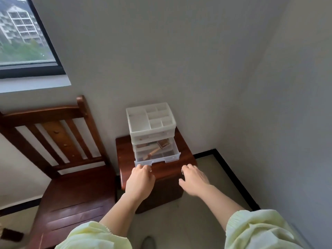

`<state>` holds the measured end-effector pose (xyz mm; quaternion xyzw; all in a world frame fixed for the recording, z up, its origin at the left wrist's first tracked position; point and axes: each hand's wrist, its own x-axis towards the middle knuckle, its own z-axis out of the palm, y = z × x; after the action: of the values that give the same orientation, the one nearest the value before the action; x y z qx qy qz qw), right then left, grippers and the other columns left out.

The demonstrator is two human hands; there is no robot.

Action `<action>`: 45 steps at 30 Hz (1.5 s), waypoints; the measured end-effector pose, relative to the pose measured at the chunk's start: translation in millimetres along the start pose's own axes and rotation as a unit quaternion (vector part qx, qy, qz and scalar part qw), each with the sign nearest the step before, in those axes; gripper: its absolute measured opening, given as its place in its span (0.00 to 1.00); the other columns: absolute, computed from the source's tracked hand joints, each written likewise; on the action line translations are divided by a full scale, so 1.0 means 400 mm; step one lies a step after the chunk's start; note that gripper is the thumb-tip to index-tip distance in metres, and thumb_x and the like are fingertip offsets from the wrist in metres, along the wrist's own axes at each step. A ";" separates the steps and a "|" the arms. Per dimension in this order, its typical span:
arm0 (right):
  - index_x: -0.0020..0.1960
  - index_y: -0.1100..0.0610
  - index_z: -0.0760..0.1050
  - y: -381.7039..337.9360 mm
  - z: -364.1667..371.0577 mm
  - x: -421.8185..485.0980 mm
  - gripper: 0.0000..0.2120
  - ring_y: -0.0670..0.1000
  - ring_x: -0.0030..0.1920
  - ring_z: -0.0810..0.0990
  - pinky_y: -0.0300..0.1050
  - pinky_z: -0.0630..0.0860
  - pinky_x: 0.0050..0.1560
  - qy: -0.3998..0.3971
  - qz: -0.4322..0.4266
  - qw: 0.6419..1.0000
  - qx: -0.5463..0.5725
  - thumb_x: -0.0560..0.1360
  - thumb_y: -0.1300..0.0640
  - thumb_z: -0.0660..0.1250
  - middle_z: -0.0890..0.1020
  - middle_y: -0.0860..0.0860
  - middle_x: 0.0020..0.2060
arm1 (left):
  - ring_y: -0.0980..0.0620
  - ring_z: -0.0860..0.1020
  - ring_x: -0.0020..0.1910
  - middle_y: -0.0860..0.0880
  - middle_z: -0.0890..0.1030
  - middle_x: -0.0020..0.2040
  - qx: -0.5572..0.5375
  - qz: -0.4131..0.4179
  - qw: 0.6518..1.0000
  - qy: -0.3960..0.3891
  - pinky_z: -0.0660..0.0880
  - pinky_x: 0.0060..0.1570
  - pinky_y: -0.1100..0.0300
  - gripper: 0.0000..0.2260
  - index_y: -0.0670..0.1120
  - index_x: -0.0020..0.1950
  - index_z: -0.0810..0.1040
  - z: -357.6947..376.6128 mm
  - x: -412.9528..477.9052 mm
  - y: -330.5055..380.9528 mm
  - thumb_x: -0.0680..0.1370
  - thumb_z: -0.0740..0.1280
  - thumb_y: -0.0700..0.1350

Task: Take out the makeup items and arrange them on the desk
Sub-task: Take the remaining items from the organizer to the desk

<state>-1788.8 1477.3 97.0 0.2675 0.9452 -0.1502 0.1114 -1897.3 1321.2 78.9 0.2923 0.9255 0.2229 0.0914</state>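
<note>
A white plastic organizer (151, 123) with empty top compartments stands on a small dark wooden desk (172, 168) in the room's corner. Its lower clear drawer (158, 156) is pulled out; inside lie a wooden-handled brush (154, 151) and a small brown flat item (164, 143). My left hand (141, 178) hovers at the drawer's front left corner, fingers curled, touching or nearly touching its lip. My right hand (194, 178) hovers over the desk's front right edge with fingers apart and nothing in it.
A dark wooden chair (68, 186) stands directly left of the desk. White walls close in behind and on the right. A window (23, 33) is at the upper left. Pale floor with a black border (231, 175) lies below.
</note>
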 end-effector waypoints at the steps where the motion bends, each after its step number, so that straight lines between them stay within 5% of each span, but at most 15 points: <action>1: 0.66 0.55 0.68 -0.004 -0.001 0.046 0.17 0.53 0.63 0.71 0.48 0.70 0.61 0.003 0.001 1.000 0.002 0.80 0.51 0.59 0.73 0.51 0.62 | 0.48 0.74 0.53 0.47 0.76 0.54 -0.006 -0.005 1.000 -0.001 0.74 0.45 0.58 0.12 0.44 0.59 0.77 0.008 0.045 -0.012 0.80 0.59 0.44; 5: 0.72 0.55 0.64 -0.024 0.007 0.224 0.21 0.52 0.67 0.68 0.48 0.67 0.66 0.015 0.003 1.000 0.005 0.81 0.51 0.58 0.70 0.50 0.67 | 0.48 0.74 0.56 0.48 0.77 0.57 -0.036 -0.014 0.999 -0.010 0.74 0.49 0.57 0.13 0.46 0.63 0.76 0.047 0.218 -0.070 0.80 0.59 0.45; 12: 0.74 0.57 0.61 -0.048 0.050 0.505 0.23 0.53 0.69 0.66 0.49 0.64 0.67 -0.001 -0.064 0.995 -0.081 0.80 0.55 0.58 0.69 0.53 0.69 | 0.48 0.76 0.51 0.49 0.77 0.53 0.013 0.032 0.993 -0.117 0.73 0.43 0.58 0.11 0.48 0.58 0.76 0.119 0.463 -0.179 0.81 0.59 0.49; 19: 0.73 0.59 0.60 -0.055 0.118 0.703 0.27 0.56 0.53 0.80 0.46 0.69 0.41 -0.136 -0.072 0.959 -0.237 0.76 0.63 0.63 0.80 0.56 0.54 | 0.47 0.75 0.55 0.49 0.74 0.58 0.087 0.017 0.976 -0.196 0.70 0.40 0.57 0.12 0.47 0.61 0.70 0.205 0.561 -0.184 0.78 0.59 0.46; 27: 0.73 0.64 0.56 -0.058 0.157 0.770 0.27 0.58 0.56 0.78 0.49 0.72 0.48 -0.115 -0.119 0.944 -0.285 0.77 0.65 0.61 0.78 0.59 0.58 | 0.45 0.76 0.57 0.46 0.73 0.60 0.161 0.018 0.964 -0.213 0.74 0.48 0.54 0.19 0.46 0.67 0.64 0.256 0.601 -0.175 0.76 0.61 0.39; 30: 0.74 0.65 0.52 -0.051 0.152 0.765 0.32 0.58 0.52 0.79 0.47 0.68 0.41 -0.120 -0.147 0.935 -0.298 0.75 0.64 0.64 0.78 0.59 0.56 | 0.45 0.76 0.56 0.46 0.74 0.59 0.164 0.017 0.961 -0.221 0.75 0.49 0.53 0.18 0.46 0.67 0.64 0.261 0.598 -0.174 0.77 0.61 0.40; 35: 0.69 0.62 0.59 -0.032 0.122 0.765 0.28 0.57 0.49 0.81 0.45 0.68 0.38 -0.139 -0.187 0.931 -0.282 0.74 0.60 0.67 0.80 0.56 0.51 | 0.43 0.77 0.54 0.44 0.75 0.57 0.121 -0.031 0.960 -0.249 0.74 0.47 0.53 0.15 0.46 0.64 0.68 0.261 0.607 -0.163 0.77 0.58 0.40; 40: 0.65 0.54 0.65 -0.014 0.085 0.762 0.28 0.56 0.50 0.80 0.44 0.72 0.40 -0.147 -0.239 0.941 -0.191 0.70 0.50 0.71 0.80 0.53 0.50 | 0.40 0.77 0.45 0.42 0.80 0.49 -0.047 -0.099 0.967 -0.230 0.69 0.37 0.54 0.07 0.43 0.52 0.70 0.235 0.589 -0.166 0.76 0.56 0.39; 43: 0.66 0.50 0.66 -0.001 0.057 0.755 0.30 0.53 0.43 0.79 0.43 0.70 0.36 -0.156 -0.249 0.945 -0.140 0.68 0.49 0.72 0.78 0.48 0.42 | 0.47 0.74 0.37 0.49 0.79 0.45 -0.111 -0.082 0.974 -0.181 0.66 0.32 0.55 0.03 0.50 0.45 0.64 0.208 0.554 -0.177 0.75 0.56 0.42; 45: 0.66 0.48 0.66 0.006 0.034 0.747 0.30 0.51 0.38 0.75 0.43 0.69 0.35 -0.151 -0.246 0.951 -0.110 0.67 0.48 0.72 0.73 0.44 0.36 | 0.52 0.69 0.34 0.52 0.73 0.39 -0.105 -0.053 0.980 -0.163 0.63 0.31 0.57 0.09 0.51 0.40 0.60 0.184 0.535 -0.177 0.74 0.60 0.44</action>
<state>-2034.2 1615.8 -3.0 -0.0126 0.9645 -0.1068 0.2414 -2084.5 1420.5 -27.5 0.2645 0.8837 0.2629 0.2829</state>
